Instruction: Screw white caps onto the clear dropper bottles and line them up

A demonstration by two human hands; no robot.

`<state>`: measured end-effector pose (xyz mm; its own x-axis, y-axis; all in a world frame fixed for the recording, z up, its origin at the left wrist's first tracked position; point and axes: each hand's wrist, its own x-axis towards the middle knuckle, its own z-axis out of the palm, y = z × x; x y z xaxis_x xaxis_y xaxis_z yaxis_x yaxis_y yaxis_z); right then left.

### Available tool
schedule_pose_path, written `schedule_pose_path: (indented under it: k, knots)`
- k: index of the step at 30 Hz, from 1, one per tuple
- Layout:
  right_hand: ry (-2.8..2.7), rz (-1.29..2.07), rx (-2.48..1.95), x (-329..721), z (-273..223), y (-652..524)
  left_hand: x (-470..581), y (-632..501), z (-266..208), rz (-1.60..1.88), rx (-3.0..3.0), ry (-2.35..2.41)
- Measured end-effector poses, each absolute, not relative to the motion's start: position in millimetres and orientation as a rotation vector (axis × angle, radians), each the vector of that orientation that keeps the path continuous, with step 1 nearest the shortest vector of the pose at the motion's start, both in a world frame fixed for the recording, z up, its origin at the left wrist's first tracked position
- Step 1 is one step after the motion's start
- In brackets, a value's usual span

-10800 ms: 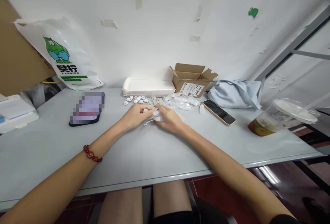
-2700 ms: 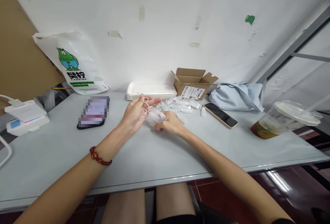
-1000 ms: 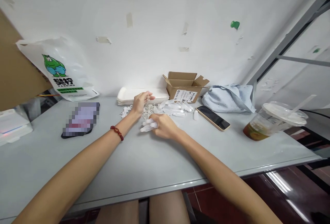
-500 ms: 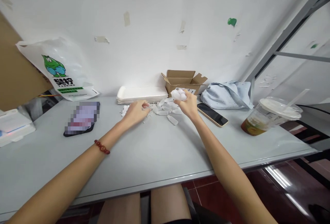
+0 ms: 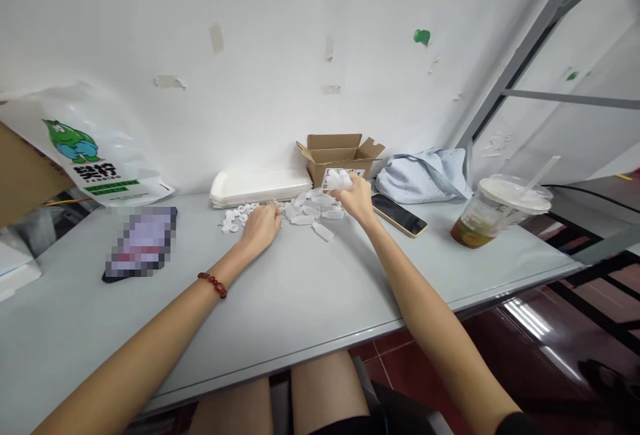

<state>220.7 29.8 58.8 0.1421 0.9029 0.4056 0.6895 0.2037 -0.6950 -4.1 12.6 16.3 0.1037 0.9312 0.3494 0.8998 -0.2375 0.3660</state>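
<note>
My right hand (image 5: 356, 196) is closed around a bunch of small translucent plastic tubes (image 5: 338, 180), held above the pile in front of the cardboard box. Several like tubes (image 5: 302, 219) lie loose on the table below and to the left of it. My left hand (image 5: 263, 227) rests low at the table with its fingers curled inward. It sits between the loose tubes and a cluster of small white plastic caps (image 5: 231, 219). Whatever its fingertips hold, if anything, is hidden behind the hand.
Behind the pile stand a stack of white trays (image 5: 260, 187) and an open cardboard box (image 5: 334, 151). To the right are a phone (image 5: 399, 215), a light blue cloth bag (image 5: 425, 176) and a drink cup (image 5: 493, 211). A blurred-screen phone (image 5: 143, 241) and a plastic bag (image 5: 100, 148) are at left.
My left hand has drawn back from the loose tubes and turned down, uncovering more of the white caps. My right hand still holds its bunch. The whole view has shifted slightly.
</note>
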Motion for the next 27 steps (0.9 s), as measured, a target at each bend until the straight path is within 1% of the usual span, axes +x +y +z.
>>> schedule_pose_path:
  k: [3, 6, 11, 14, 18, 22, 27]
  knots:
    - [-1.728, 0.297, -1.615, 221.8, 55.7, 32.0, -4.8, 7.0, 16.4, 0.871, 2.284, 1.894]
    - [-1.923, 0.188, -1.690, 218.0, 49.8, 31.9, -6.1, -0.3, 21.2, 0.964, 2.274, 1.871]
    - [-2.143, 0.096, -1.672, 208.2, 43.9, 27.3, -1.3, -12.3, 24.0, 1.066, 2.275, 1.719]
    - [-2.262, 0.094, -1.587, 203.9, 45.1, 22.4, 7.7, -18.3, 20.8, 0.961, 2.283, 1.594]
    - [-2.340, 0.185, -1.528, 201.9, 46.6, 18.3, 17.7, -24.6, 19.0, 0.775, 2.236, 1.594]
    - [-2.287, 0.308, -1.501, 203.3, 47.8, 18.3, 20.6, -29.0, 21.6, 0.679, 2.153, 1.655]
    - [-2.136, 0.514, -1.473, 210.7, 56.5, 17.1, 23.9, -33.5, 23.7, 0.529, 2.242, 1.707]
